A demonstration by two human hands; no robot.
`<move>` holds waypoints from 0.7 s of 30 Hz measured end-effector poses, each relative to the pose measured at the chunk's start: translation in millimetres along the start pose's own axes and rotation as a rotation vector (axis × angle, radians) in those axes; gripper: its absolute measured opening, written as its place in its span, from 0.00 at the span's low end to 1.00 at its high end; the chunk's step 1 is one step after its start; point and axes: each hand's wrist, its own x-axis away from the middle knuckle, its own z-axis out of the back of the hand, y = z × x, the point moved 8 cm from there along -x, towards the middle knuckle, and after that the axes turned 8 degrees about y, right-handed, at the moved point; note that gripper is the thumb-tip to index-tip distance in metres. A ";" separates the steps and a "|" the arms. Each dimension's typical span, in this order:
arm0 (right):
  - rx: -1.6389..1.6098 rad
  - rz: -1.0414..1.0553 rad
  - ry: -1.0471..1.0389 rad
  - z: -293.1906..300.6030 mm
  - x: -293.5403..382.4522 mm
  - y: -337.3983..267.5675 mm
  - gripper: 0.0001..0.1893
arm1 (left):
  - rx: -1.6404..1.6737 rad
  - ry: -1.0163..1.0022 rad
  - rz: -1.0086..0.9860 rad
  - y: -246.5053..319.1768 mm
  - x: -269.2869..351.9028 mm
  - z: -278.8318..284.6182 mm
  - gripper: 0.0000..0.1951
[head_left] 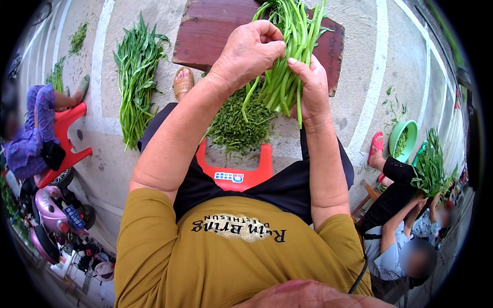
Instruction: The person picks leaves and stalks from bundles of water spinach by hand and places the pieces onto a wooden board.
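Note:
My right hand (316,86) is closed around a bundle of leafy greens with long, pale green stems (289,82), the cut ends hanging towards me. My left hand (256,48) is at the left side of the same bundle, thumb and fingertips pinched together against the stems; whether a stem is between them I cannot tell. Behind the bundle stands a dark red wooden board or low table (210,32). Chopped green stem pieces (240,121) lie heaped on the ground below my hands. Another pile of uncut leafy greens (138,82) rests on the pavement to the left.
A red plastic stool (240,175) shows between my legs. On the left are a seated person in purple, another red stool (66,127) and a pink scooter (52,206). At right, a person holds greens (429,165) near a green basin (414,134).

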 end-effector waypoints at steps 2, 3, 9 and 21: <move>0.000 -0.001 -0.011 -0.7 -0.3 0.4 0.18 | 0.028 -0.009 -0.007 -0.3 1.5 -1.5 0.09; -0.006 -0.002 -0.008 -0.9 -0.4 -0.1 0.18 | 0.068 -0.015 -0.013 -1.0 3.5 -3.6 0.10; -0.045 0.004 0.026 3.9 -2.7 -1.3 0.17 | -0.001 -0.038 -0.085 0.2 6.8 -5.4 0.16; -0.077 -0.007 0.035 4.6 -3.7 -0.2 0.18 | -0.234 -0.003 -0.264 13.4 17.5 -7.0 0.20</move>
